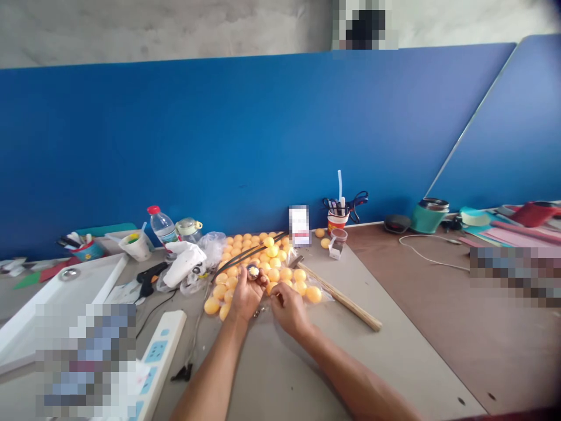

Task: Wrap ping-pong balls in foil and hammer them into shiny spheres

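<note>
Dark and glossy, a small round object [253,271] with a pale, knobbly centre sits in the raised left hand [248,299] of a person at a grey tabletop [342,356], the fingers curled around it. Just beside it, the right hand [289,307] bends inward, fingertips drawn together; whether they pinch anything cannot be told. Small shiny metal bits [256,314] lie near the wrists, too small to count surely. Beyond the hands spread smooth orange balls [313,294], dozens of them, mostly on or under crinkled clear plastic and too crowded for an exact count; two more [325,242] lie apart by a small round tub [339,235]. Thin black strips [249,254] cross the balls. One hammer [342,298], its wooden handle straight and pale, slants to the right. On the left are one black glue gun [148,278], one clear plastic bottle [162,225] with a red cap, one white power strip [174,323] and one shallow white tray [94,286]. Farther right stand one red-and-white cup [338,224] of pens and one squat teal jar [427,217], before a flat blue partition [245,146].
</note>
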A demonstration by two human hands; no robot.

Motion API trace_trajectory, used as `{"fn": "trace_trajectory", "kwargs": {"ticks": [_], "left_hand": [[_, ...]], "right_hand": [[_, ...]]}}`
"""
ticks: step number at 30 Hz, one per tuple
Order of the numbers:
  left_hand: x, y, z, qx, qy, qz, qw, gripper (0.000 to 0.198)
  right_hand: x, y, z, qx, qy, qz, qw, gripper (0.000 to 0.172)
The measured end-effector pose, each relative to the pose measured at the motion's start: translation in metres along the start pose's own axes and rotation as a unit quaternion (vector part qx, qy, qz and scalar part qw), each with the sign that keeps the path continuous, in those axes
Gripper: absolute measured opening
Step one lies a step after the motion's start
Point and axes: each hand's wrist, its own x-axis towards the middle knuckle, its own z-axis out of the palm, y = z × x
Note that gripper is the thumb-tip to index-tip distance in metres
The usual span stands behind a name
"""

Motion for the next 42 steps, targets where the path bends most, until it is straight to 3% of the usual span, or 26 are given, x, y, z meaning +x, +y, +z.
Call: {"fn": "trace_trajectory", "kwargs": {"ticks": [5, 8, 12, 17, 28, 35, 42], "left_hand": [[-0.001, -0.002, 0.002, 0.007, -0.001, -0.009, 1.000, 0.025], [-0.002, -0.004, 0.001, 0.022, -0.007, -0.008, 1.000, 0.023], [-0.002, -0.005, 0.001, 0.032, -0.010, -0.004, 0.999, 0.023], [-0.001, -0.006, 0.001, 0.025, -0.011, -0.007, 1.000, 0.025], [-0.009, -0.005, 0.007, 0.083, -0.058, -0.007, 0.995, 0.035], [-0.011, -0.008, 0.009, 0.100, -0.081, -0.010, 0.992, 0.036], [-0.014, -0.014, 0.016, 0.136, -0.049, -0.011, 0.989, 0.043]], "right_hand": [[0.003, 0.001, 0.001, 0.154, -0.016, 0.101, 0.983, 0.003], [0.007, 0.002, -0.001, 0.213, -0.008, 0.115, 0.970, 0.009], [0.011, 0.003, -0.004, 0.233, -0.003, 0.083, 0.969, 0.022], [0.010, 0.002, -0.004, 0.217, -0.008, 0.057, 0.975, 0.016], [0.018, -0.008, -0.016, 0.350, -0.017, 0.190, 0.917, 0.011], [0.020, -0.010, -0.020, 0.351, -0.009, 0.180, 0.919, 0.010], [0.020, -0.013, -0.021, 0.384, -0.028, 0.139, 0.912, 0.015]]}}
